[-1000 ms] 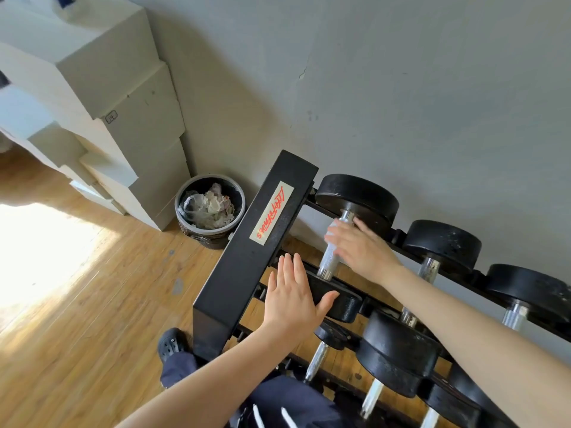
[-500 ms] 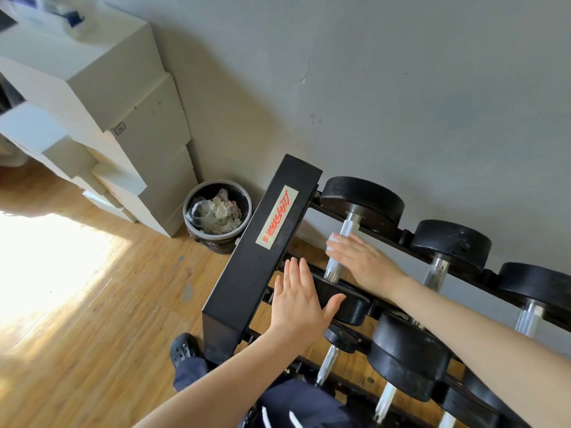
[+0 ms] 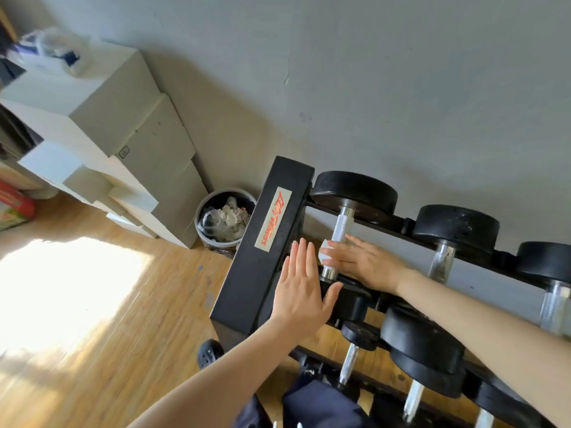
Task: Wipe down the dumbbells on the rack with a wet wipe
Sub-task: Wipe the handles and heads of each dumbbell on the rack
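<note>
Your right hand (image 3: 361, 264) presses the wet wipe (image 3: 327, 254) on the dumbbell handle (image 3: 338, 239), whose axis runs up-away toward the wall; left hand (image 3: 301, 291) flat, fingers straight, on the rack (image 3: 262, 257).

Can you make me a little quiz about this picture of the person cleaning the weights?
1. True or false: the left hand holds the wet wipe.
2. What stands on the floor between the white boxes and the dumbbell rack? A) trash bin B) chair C) ball
3. Fill in: the right hand presses the wipe on the dumbbell's metal ____.

Key: 1 false, the right hand has it, the left hand lies flat on the rack. 2 A, the trash bin. 3 handle.
</note>
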Tool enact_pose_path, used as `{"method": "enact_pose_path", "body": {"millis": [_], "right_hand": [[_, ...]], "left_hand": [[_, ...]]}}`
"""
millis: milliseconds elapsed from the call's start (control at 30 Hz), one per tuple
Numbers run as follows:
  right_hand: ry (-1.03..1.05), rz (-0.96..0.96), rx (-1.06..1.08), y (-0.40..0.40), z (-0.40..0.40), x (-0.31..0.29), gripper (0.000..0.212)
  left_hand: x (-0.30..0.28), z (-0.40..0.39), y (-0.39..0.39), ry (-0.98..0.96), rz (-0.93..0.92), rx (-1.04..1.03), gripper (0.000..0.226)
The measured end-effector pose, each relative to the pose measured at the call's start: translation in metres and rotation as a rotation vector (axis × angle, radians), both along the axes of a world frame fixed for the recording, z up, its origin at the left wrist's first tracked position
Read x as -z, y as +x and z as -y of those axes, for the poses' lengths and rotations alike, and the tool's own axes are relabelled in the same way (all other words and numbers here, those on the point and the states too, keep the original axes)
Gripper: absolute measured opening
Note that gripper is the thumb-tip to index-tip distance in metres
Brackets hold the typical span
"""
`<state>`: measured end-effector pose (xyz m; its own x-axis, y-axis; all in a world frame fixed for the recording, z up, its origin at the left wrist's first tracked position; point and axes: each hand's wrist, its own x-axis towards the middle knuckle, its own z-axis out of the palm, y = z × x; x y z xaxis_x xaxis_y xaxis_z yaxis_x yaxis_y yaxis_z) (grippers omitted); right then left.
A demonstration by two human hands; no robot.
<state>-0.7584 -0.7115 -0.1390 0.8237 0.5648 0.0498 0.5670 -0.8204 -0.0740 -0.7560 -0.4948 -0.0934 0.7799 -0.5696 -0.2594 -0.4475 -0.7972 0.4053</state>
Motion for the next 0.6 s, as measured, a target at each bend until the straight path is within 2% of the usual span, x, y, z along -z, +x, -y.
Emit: {"method": "enact_pose_path", "body": {"millis": [100,167,333,500,600], "right_hand": [[0.082,0.124,0.216,0.013,-0.002,-0.009,0.081],[0.130,0.158,0.246,0.011,-0.005,-0.008,0.072],[0.048,0.105,0.014,-0.012,-0.005,0.004,0.088],[0.240,0.088,0.334,0.002,-0.005,0.010,0.086],[0.310,0.121,0.427,-0.001,-0.017,0.018,0.086]], "left_hand": [[-0.002,0.015,0.006,0.008,-0.006,-0.031,0.098],[0.000,0.020,0.007,0.042,-0.014,-0.048,0.101],[0.008,0.019,0.008,0.040,-0.009,-0.056,0.073],[0.010,0.020,0.007,0.034,0.028,-0.068,0.070],[0.010,0.021,0.006,0.019,0.027,-0.089,0.071]]}}
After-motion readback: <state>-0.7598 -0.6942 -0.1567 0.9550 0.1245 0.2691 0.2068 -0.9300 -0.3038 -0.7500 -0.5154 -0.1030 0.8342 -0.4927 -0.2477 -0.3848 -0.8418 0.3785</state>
